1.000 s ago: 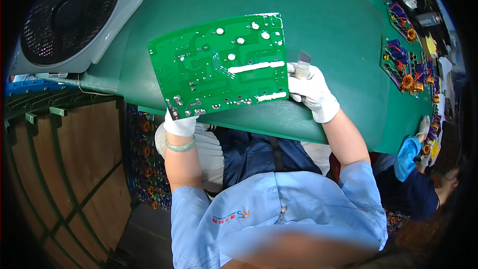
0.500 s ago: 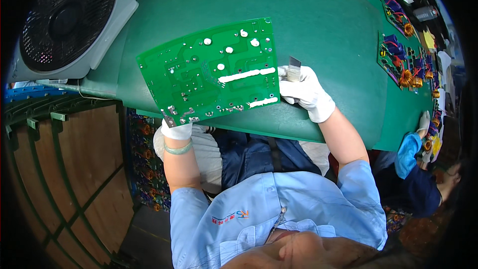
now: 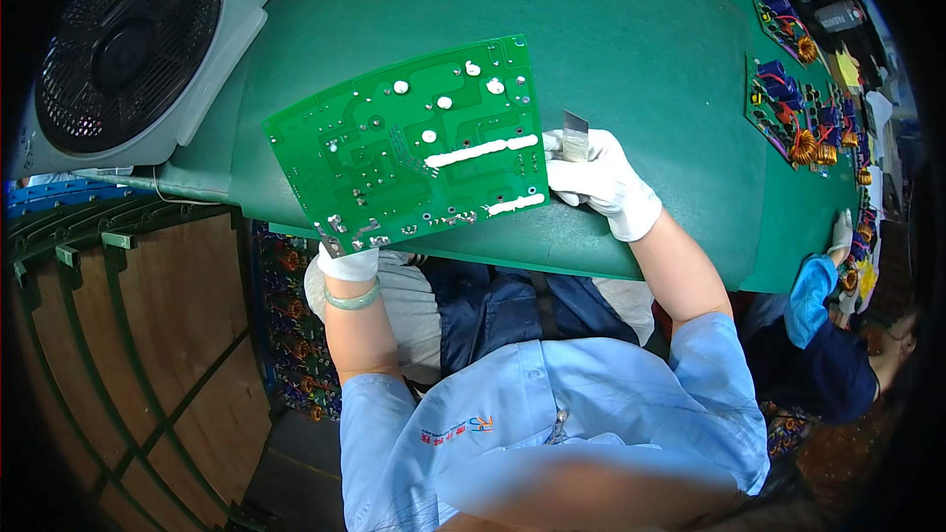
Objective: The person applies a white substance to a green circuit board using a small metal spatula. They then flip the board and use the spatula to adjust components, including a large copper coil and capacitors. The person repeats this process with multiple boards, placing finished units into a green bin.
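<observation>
A large green circuit board (image 3: 384, 177) is held up over the bench, solder side in view. Two long white paste-like strips and several white blobs mark its right half. My left hand (image 3: 347, 264), in a white glove, grips its lower left corner; those fingers are hidden behind the board. Just off the board's right edge, my right hand (image 3: 613, 182), also gloved, is closed around a short flat metal blade (image 3: 575, 122) that looks wrapped at its lower part. The blade points up and appears apart from the board.
A grey box fan (image 3: 236, 0) stands at the left on the green bench top (image 3: 641, 39). Along the right lie several populated boards (image 3: 780, 94) with copper coils. A co-worker's gloved hand (image 3: 841, 234) is at the right edge. A brown-panelled rack (image 3: 187, 305) stands lower left.
The board has shifted slightly left in view, and my right hand with the blade has moved a little left too. Both grips look the same.
</observation>
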The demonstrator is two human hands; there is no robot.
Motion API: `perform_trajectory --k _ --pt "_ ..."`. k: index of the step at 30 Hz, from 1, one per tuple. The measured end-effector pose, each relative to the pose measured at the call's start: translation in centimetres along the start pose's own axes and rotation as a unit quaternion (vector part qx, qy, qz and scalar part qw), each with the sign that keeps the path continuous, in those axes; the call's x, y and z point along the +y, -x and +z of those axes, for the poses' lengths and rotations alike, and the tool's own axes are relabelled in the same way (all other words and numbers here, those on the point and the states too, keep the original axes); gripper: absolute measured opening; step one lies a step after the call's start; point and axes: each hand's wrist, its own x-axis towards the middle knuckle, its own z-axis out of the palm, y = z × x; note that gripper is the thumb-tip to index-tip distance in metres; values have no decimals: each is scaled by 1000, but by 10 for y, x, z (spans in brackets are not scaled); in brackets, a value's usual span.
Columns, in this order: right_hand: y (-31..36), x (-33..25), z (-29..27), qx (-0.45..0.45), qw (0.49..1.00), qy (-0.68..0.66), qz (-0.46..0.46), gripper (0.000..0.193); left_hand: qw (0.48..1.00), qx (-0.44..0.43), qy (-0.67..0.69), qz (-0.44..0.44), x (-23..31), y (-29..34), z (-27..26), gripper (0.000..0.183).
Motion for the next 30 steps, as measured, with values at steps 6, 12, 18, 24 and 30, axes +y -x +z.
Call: perform_trajectory --k 6,12,18,24,30 --pt "2 -3 2 10 1000 10 -1 43 1000 -4 6 -3 0 -1 1 40" --pt "2 -5 4 7 1000 17 -1 42 1000 -8 14 -6 -1 -4 2 39" --pt "1 -8 7 25 1000 15 9 44 999 -18 32 -9 -3 -12 4 39" --pt "-1 -10 10 45 998 32 12 46 998 -32 55 -27 -3 -16 7 39" --pt "0 -11 10 50 998 37 12 45 991 -59 -103 -62 4 -19 9 40"
